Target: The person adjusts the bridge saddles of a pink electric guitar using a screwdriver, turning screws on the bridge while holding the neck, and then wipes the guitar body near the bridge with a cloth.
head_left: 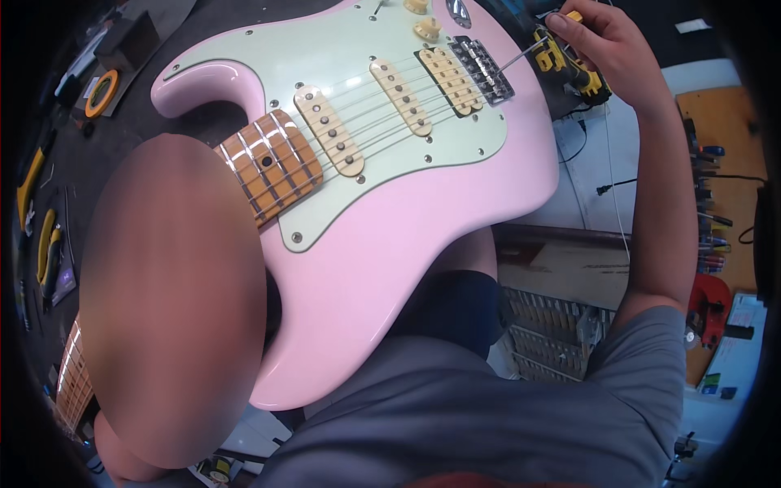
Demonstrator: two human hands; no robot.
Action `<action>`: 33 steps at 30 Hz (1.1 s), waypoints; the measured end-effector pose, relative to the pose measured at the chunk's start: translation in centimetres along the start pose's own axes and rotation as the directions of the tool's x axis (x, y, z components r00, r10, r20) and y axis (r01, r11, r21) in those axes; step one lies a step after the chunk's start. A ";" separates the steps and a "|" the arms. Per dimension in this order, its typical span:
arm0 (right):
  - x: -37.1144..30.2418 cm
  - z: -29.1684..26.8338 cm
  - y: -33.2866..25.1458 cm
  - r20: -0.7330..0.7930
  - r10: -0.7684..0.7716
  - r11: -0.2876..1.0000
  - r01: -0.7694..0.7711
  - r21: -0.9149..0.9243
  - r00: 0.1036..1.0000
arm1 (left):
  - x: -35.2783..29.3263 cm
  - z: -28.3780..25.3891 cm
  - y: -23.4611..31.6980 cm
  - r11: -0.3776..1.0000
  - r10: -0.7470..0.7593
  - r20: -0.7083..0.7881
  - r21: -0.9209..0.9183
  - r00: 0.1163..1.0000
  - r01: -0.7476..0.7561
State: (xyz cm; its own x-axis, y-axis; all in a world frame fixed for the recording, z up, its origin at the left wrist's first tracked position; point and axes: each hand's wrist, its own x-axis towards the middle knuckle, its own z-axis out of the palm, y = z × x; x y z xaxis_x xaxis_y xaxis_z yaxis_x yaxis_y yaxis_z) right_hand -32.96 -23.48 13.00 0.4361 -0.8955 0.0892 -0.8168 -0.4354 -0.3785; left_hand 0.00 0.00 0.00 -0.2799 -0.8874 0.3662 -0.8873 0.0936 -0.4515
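Nearest: one grey shirt (472, 415), six o'clock. One pink guitar (366, 268), centre toward twelve, bearing three cream pickups (400, 98), two cream knobs (427, 31) in sight, one metal bridge (482, 71). Right arm (665, 195) extends up along three o'clock; right hand (606, 39) at one, wrist bent inward, fingers pinching one thin-shafted tool (523, 54) pointed at the bridge. Left arm (126, 451) bent at seven; left hand lost in blur, finger state: cannot tell.
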 end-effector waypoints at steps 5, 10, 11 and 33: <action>-0.4 -1.7 -0.4 0.157 -0.063 0.997 0.070 -0.040 0.986 | 0.0 -0.6 0.4 1.000 0.001 0.020 -0.028 1.000 -0.001; -0.4 -1.6 -1.8 0.164 -0.022 0.995 0.038 -0.095 0.986 | 0.0 0.0 0.2 0.999 -0.004 -0.006 -0.033 1.000 0.004; -0.4 -1.4 -2.0 0.134 -0.089 0.995 0.094 -0.034 0.987 | -0.1 0.0 0.2 1.000 -0.009 -0.004 -0.026 1.000 0.009; -0.5 0.4 -4.0 0.058 -0.290 0.901 0.293 -0.318 0.955 | -0.1 0.0 0.0 1.000 -0.009 0.014 -0.005 1.000 0.009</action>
State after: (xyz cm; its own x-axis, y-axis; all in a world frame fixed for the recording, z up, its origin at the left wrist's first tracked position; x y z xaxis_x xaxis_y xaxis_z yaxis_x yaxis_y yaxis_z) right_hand -29.77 -21.26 14.14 0.6754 -0.7238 0.1414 -0.7288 -0.6844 -0.0217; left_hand 0.00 0.15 -0.05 -0.2671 -0.8944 0.3586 -0.8914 0.0880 -0.4447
